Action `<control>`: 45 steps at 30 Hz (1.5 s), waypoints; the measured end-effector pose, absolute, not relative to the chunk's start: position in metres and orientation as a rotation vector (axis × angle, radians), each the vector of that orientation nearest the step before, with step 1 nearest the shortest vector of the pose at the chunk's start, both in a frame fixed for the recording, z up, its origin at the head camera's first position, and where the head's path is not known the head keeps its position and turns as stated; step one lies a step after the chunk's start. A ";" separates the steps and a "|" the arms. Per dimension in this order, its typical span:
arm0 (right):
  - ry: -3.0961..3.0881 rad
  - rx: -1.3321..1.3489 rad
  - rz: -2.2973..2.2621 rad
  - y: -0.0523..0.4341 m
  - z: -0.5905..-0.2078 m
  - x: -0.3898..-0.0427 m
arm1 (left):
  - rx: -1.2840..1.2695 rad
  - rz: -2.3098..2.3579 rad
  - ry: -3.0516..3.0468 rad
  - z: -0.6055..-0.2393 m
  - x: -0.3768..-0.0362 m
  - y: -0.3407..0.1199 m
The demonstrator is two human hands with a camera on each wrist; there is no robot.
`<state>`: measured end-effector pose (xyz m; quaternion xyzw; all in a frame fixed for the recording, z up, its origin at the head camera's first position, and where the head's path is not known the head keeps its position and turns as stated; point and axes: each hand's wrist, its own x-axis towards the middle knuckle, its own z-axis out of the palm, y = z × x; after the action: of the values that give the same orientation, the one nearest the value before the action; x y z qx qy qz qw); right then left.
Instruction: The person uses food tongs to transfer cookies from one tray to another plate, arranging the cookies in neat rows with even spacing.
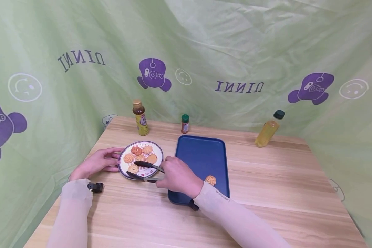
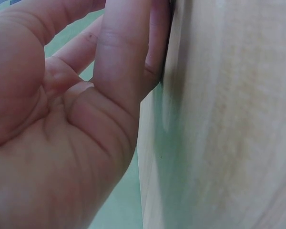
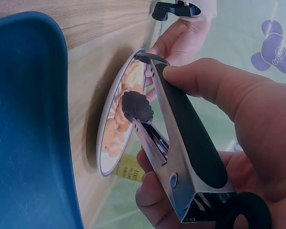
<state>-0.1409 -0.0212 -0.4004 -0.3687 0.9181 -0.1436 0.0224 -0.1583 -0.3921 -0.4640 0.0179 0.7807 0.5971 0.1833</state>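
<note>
My right hand (image 1: 181, 175) grips a pair of metal tongs (image 3: 169, 138) with black tips. The thumb presses on one dark handle pad. Over the white, blue-rimmed plate (image 1: 122, 168) the tongs' tips are apart, one on either side of a round cookie (image 1: 133, 168) near the front edge. Several more cookies (image 1: 128, 158) lie on the plate. At its left rim rests my left hand (image 1: 100, 161), fingers spread and lightly bent along the edge. In the left wrist view, the left palm (image 2: 47, 157) faces the camera and the fingertips are partly out of frame.
Right of the plate lies a blue tray (image 1: 201, 155) with one swirled cookie (image 1: 210, 180); my right hand and forearm overlap it. Behind stand a yellow-labelled sauce bottle (image 1: 141, 120), a small green-capped spice jar (image 1: 185, 124) and, farther right, a bottle of yellow liquid (image 1: 267, 132).
</note>
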 end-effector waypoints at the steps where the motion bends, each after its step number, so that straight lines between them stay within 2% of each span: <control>1: 2.844 -1.143 -0.444 -0.021 -0.400 -0.141 | 0.059 1.683 2.202 -0.464 -0.158 -0.392; 20: 2.791 -1.066 -0.591 -0.006 -0.397 -0.139 | 0.029 1.670 2.202 -0.468 -0.160 -0.389; 45: 2.800 -0.863 -0.696 0.068 -0.402 -0.117 | 0.025 1.646 2.210 -0.467 -0.161 -0.396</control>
<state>-0.1174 0.0675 -0.4024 -0.2859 0.9278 -0.2308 0.0649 -0.1606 -0.3960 -0.4668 0.0088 0.7870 0.5863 0.1916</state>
